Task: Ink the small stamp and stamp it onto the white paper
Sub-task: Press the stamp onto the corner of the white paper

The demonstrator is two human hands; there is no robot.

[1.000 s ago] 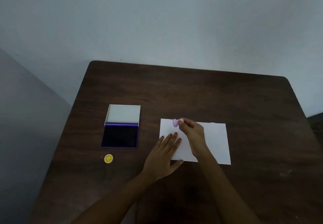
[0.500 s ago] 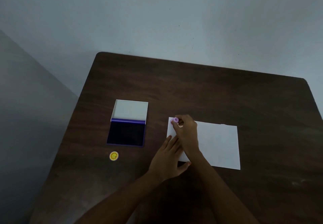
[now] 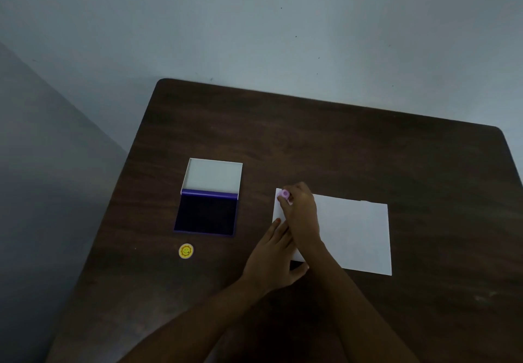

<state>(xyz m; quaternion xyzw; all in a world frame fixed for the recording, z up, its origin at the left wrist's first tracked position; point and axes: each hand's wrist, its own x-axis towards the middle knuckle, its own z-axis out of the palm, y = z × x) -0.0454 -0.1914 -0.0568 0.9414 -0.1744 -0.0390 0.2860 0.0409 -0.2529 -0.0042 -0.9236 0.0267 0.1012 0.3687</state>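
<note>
A white paper (image 3: 353,235) lies on the dark wooden table (image 3: 311,141). My right hand (image 3: 301,212) pinches a small pink stamp (image 3: 284,194) at the paper's far left corner, its base down at or on the sheet. My left hand (image 3: 273,258) lies flat with fingers spread on the paper's near left part, partly under my right wrist. To the left, an open ink pad (image 3: 206,216) shows its dark blue pad, with its white lid (image 3: 214,176) folded back.
A small round yellow smiley-face cap or sticker (image 3: 186,250) lies in front of the ink pad. The table's left edge is close to the pad. A pale wall stands behind the table.
My right hand tipped the stamp from tilted to base-down at the paper's far left corner. The left hand stayed flat on the paper. The view itself shifted.
</note>
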